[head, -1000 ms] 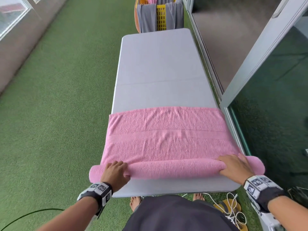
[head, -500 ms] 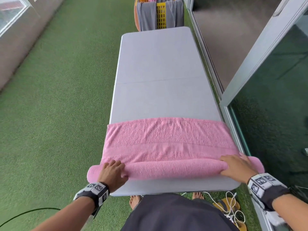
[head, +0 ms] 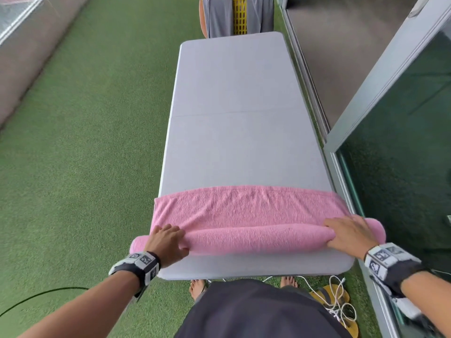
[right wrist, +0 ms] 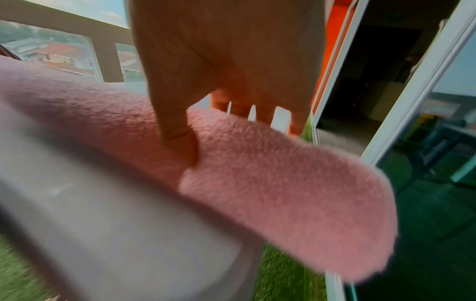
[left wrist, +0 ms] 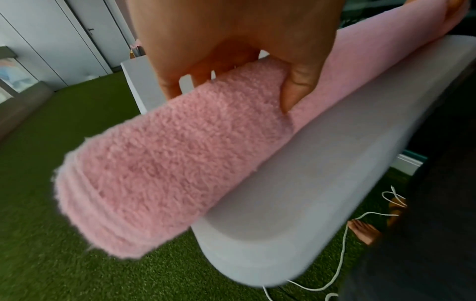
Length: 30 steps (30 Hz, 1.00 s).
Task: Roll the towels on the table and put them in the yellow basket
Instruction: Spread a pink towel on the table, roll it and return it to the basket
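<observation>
A pink towel lies across the near end of the grey table, its near part wound into a thick roll that overhangs both sides. A short flat strip of it stays spread beyond the roll. My left hand grips the roll's left end, fingers over the top and thumb on the near side of the towel. My right hand grips the right end of the towel the same way. The yellow basket stands past the table's far end.
Grey towels hang over the basket's rim. Green turf surrounds the table. A glass sliding door frame runs close along the right side. A white cable and sandals lie by my bare feet, and a black cable at the left.
The roll has grown thicker and the flat strip of towel shorter, its far edge drawn toward me. Both hands stay on the roll's ends.
</observation>
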{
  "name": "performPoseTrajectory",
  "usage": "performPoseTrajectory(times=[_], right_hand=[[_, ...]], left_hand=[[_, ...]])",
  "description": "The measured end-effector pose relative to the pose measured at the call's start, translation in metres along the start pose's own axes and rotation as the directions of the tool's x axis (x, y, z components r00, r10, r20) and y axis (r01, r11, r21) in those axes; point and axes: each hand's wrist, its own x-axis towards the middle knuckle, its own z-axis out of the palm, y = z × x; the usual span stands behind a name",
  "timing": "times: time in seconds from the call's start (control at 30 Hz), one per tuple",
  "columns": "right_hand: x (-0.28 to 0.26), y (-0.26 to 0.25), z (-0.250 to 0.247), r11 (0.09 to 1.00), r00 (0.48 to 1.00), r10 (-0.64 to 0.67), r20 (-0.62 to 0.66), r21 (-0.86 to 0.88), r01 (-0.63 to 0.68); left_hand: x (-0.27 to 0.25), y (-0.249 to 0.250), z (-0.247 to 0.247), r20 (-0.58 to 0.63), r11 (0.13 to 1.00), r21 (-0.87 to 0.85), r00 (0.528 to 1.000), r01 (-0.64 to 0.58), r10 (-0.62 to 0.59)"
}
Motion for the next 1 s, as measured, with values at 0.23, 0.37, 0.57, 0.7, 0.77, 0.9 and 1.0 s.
performPoseTrajectory(times=[0.23, 0.37, 0.57, 0.7, 0.77, 0.9, 1.0], right_hand=[[0.018, -0.001, -0.028, 0.994, 0.987, -0.010, -0.160, 0.104, 0.027], [0.005, -0.003, 0.003, 0.994, 0.990, -0.086, -0.110, -0.076, 0.078], [0.013, 0.005, -0.012, 0.995, 0.996, -0.083, 0.045, -0.058, 0.086], [0.039, 0.015, -0.033, 0.999, 0.997, -0.001, -0.076, 0.052, 0.005], [0.043, 0.020, -0.035, 0.990, 0.996, 0.052, -0.079, 0.135, -0.041], [0.034, 0.020, -0.018, 0.993, 0.999, 0.025, -0.046, 0.115, -0.019], [0.024, -0.003, -0.005, 0.969, 0.986, 0.114, -0.122, 0.235, -0.083]], left_hand=[[0.029, -0.010, -0.026, -0.048, 0.988, -0.134, 0.996, 0.074, -0.081], [0.018, -0.004, -0.012, -0.015, 0.999, -0.021, 0.999, 0.034, -0.034], [0.023, -0.001, -0.021, 0.041, 0.999, -0.044, 0.999, -0.032, 0.034], [0.045, -0.008, -0.040, -0.031, 0.989, -0.115, 0.995, 0.093, -0.097], [0.050, -0.013, -0.037, 0.033, 0.978, -0.163, 0.991, 0.133, -0.129], [0.045, -0.013, -0.024, 0.085, 0.997, -0.059, 0.995, 0.054, -0.049], [0.043, 0.001, -0.021, 0.020, 0.983, -0.149, 0.995, 0.103, -0.101]])
